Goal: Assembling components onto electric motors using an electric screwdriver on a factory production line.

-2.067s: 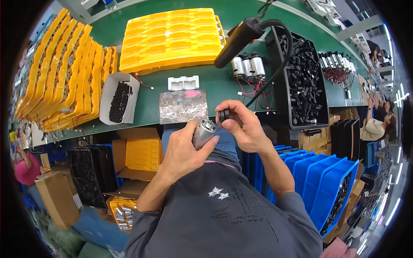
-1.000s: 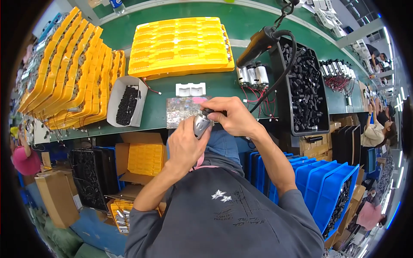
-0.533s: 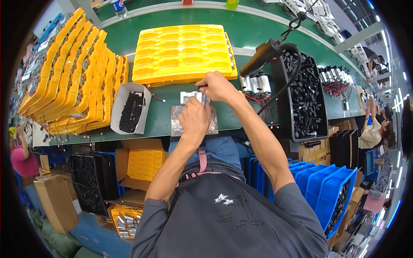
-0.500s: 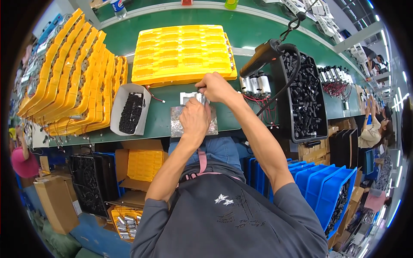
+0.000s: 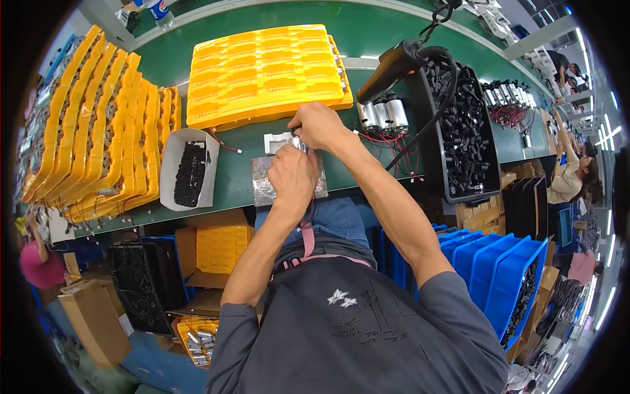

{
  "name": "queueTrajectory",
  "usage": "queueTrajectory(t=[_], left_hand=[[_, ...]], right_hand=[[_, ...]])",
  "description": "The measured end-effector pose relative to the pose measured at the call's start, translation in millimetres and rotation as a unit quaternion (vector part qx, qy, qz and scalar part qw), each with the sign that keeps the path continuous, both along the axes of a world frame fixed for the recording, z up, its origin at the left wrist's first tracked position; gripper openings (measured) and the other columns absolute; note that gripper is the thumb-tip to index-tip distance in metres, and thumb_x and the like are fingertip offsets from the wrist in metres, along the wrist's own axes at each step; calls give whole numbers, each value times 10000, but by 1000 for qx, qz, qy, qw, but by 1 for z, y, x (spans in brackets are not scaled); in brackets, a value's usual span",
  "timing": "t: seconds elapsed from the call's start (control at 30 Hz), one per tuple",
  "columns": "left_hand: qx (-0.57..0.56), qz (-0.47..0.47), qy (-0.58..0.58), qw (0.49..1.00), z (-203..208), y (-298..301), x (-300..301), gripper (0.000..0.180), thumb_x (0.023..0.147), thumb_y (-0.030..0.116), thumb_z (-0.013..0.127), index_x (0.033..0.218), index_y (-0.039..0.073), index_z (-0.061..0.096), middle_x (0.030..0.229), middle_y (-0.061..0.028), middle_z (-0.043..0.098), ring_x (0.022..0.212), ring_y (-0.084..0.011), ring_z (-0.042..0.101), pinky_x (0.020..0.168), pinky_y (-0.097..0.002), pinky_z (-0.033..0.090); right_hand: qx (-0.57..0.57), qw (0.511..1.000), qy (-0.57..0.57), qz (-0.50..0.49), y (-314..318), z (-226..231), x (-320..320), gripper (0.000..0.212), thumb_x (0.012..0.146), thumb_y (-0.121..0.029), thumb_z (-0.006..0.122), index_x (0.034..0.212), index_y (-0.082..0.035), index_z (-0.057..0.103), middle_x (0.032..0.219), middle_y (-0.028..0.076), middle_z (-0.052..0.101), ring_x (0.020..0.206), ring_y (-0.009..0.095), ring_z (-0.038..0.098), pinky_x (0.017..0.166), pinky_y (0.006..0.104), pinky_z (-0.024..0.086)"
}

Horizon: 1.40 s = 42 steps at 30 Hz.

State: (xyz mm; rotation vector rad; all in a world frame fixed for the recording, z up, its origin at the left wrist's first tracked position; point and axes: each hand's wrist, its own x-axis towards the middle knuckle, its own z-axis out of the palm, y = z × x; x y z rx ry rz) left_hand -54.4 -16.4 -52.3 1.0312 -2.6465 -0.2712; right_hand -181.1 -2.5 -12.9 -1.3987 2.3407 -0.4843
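Note:
At the near edge of the green bench my left hand (image 5: 293,175) is closed round a silver cylindrical motor (image 5: 300,145), mostly hidden by the fingers. Just beyond it, my right hand (image 5: 319,126) pinches at the motor's far end. A small dark part shows under those fingertips, too covered to make out fully. The motor is beside a white block-shaped fixture (image 5: 275,140). Under my left hand lies a scuffed metal-looking plate (image 5: 262,182), and red and black wires hang from the motor's near side.
Yellow moulded trays (image 5: 262,75) lie beyond my hands, with more stacked at left (image 5: 85,131). A white box (image 5: 172,172) holds small black parts. Rightward are several silver motors (image 5: 387,115), a hanging corded tool (image 5: 387,72) and a black bin (image 5: 426,141) of black caps. Blue crates (image 5: 482,262) stand below.
My view has shifted slightly, so the bench items sit a little differently. Both hands stay at the motor with much the same grip.

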Motion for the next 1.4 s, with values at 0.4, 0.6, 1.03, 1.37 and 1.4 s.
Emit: queueTrajectory(t=[0.4,0.6,1.03,1.37,1.4], left_hand=[[42,-25,74,996,-2,-6,8,440,808,401,653,758,-28,569,735,-208,618,629,-368,632,555,-443,508],[84,-19,45,995,20,-3,7,476,755,410,708,845,-45,601,763,-229,613,714,-402,629,609,-463,497],[191,-213,243,927,19,-68,7,412,764,153,662,1114,-46,577,1076,-224,620,1002,-361,593,873,-393,463],[359,-207,229,881,10,-1,-129,280,777,74,649,1030,-41,611,779,-148,663,720,-218,657,668,-317,515],[351,-202,260,876,2,-1,-129,256,776,78,653,1002,-38,619,762,-152,659,711,-218,657,659,-325,512]], right_hand=[[24,998,-10,51,-12,-4,-13,223,696,-77,642,900,-86,732,898,109,699,871,284,658,777,369,523],[21,999,-23,27,-4,-6,-12,294,666,8,603,906,-113,722,895,140,688,903,307,646,777,386,522],[-594,752,-114,-262,144,97,-45,496,677,60,578,1170,61,520,1053,181,629,959,266,607,883,347,472],[-299,942,-117,-97,105,27,-93,558,649,-17,685,1181,39,527,1045,110,644,1028,221,602,947,359,431],[-300,943,-121,-82,99,33,-90,558,649,-17,685,1181,39,527,1045,110,644,1028,221,602,947,359,431]])
